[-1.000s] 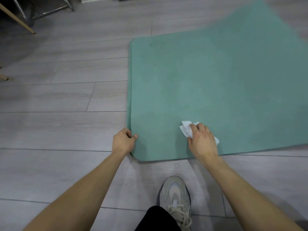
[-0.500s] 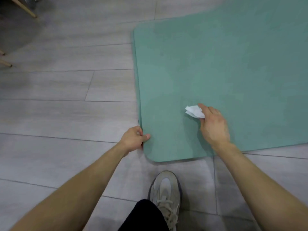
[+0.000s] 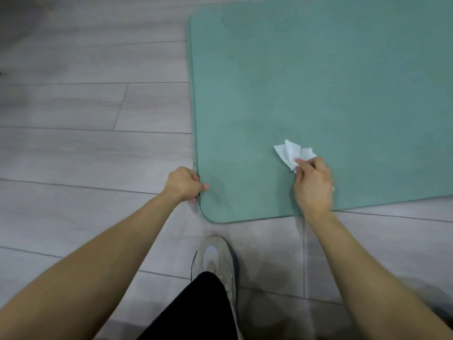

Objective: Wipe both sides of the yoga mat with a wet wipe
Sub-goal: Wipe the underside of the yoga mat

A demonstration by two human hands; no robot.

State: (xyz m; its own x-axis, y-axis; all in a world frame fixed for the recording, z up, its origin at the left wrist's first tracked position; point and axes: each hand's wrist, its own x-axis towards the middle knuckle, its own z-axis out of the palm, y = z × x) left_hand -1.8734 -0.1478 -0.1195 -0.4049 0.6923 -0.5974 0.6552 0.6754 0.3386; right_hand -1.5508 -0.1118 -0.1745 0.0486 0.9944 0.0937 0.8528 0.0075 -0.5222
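Pale grey plank floor [image 3: 81,153]

Both bare forearms were extended forward and downward from the bottom corners of the view. The left hand [image 3: 185,184] was held knuckles up, its fingers curled under the side edge of the yoga mat [image 3: 318,94] near the corner, with the thumb laid on top. The right hand [image 3: 312,187] was positioned further right, back of the hand upward, and a crumpled wet wipe [image 3: 291,153] was pinched between its thumb and bent fingertips. The two hands were kept well apart.
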